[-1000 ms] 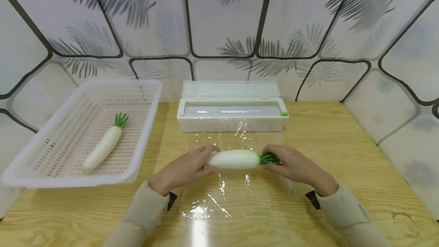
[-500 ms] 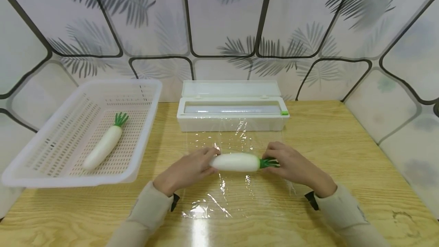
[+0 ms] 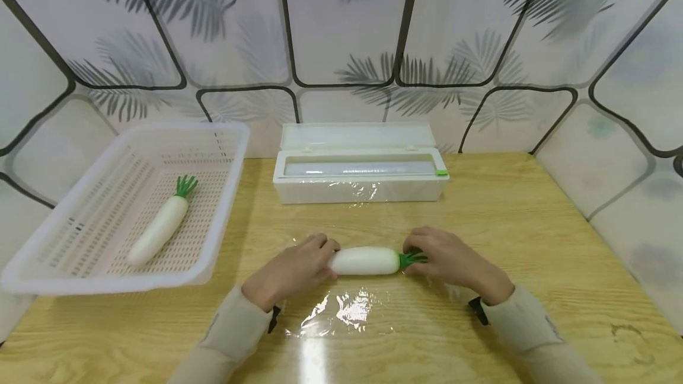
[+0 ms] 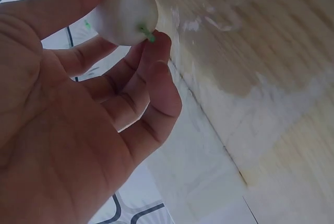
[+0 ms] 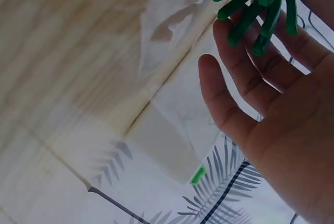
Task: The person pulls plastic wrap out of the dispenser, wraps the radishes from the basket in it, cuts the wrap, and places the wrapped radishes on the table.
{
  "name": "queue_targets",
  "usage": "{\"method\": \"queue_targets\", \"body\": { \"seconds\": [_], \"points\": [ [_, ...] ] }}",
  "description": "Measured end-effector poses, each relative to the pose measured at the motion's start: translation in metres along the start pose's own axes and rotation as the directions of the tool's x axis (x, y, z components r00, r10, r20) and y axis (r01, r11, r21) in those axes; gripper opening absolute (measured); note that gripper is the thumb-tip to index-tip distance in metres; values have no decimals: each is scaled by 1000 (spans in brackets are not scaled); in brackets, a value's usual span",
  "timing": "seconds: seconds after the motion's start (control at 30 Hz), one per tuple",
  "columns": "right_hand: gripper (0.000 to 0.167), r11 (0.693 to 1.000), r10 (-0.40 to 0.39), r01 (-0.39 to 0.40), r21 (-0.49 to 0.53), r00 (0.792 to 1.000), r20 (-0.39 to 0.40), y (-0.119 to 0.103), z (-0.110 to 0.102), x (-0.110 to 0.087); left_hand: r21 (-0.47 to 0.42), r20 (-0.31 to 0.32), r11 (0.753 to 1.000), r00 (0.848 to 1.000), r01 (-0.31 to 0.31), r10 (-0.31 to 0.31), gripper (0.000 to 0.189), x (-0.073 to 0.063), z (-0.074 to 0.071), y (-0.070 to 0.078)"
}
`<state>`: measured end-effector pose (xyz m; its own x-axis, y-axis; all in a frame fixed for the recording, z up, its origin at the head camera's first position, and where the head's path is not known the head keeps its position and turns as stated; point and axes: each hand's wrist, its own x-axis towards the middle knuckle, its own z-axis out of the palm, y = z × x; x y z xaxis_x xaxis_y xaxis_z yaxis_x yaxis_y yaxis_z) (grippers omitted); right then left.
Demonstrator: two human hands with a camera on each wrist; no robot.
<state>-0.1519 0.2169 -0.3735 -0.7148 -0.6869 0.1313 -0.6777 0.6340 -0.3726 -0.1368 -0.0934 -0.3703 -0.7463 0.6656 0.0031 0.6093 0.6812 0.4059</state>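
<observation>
A white radish (image 3: 368, 261) with a green leafy top lies crosswise over a sheet of clear plastic wrap (image 3: 352, 307) on the table. My left hand (image 3: 296, 268) holds its tip end; in the left wrist view the thumb and fingers (image 4: 162, 91) stand on either side of the rounded white end. At the other end, my right hand (image 3: 450, 259) holds the radish by its green top, and the right wrist view shows the green leaves (image 5: 258, 10) between thumb and fingers. Behind the radish stands a white wrap dispenser box (image 3: 360, 188), lid raised, the film reaching out from its front.
To the left, a white perforated basket (image 3: 213, 236) holds a second white radish (image 3: 159, 230) with green leaves. A green slider (image 3: 441, 172) sits at the dispenser's right end. A patterned wall covering (image 3: 341, 28) rises behind the wooden table (image 3: 533, 224).
Both hands have brought the radish a little toward me and lower. Bright reflections on the plastic wrap have shifted, and the film between box and radish looks different. Dispenser and basket stay put.
</observation>
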Motion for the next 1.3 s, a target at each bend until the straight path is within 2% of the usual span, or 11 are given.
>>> {"method": "queue_targets", "body": {
  "seconds": [0.17, 0.67, 1.1, 1.3],
  "points": [
    [20, 999, -6, 6, -31, 1000, 3, 1, 3, 0, 4, -6, 1000, 1000, -21, 21, 41, -2, 1, -2],
    [18, 999, 15, -14, -44, 1000, 12, 1, -2, -2, -5, 39, 1000, 999, 7, -6, 36, -2, 0, -6],
    [17, 997, -2, 2, -83, 1000, -1, 1, -1, -2, 12, 5, 1000, 1000, -13, 13, 35, -2, 0, -7],
    [21, 996, -29, 28, -79, 1000, -10, 0, -2, -3, 23, 2, 1000, 1000, -10, 10, 34, -2, -2, -8]
  ]
}}
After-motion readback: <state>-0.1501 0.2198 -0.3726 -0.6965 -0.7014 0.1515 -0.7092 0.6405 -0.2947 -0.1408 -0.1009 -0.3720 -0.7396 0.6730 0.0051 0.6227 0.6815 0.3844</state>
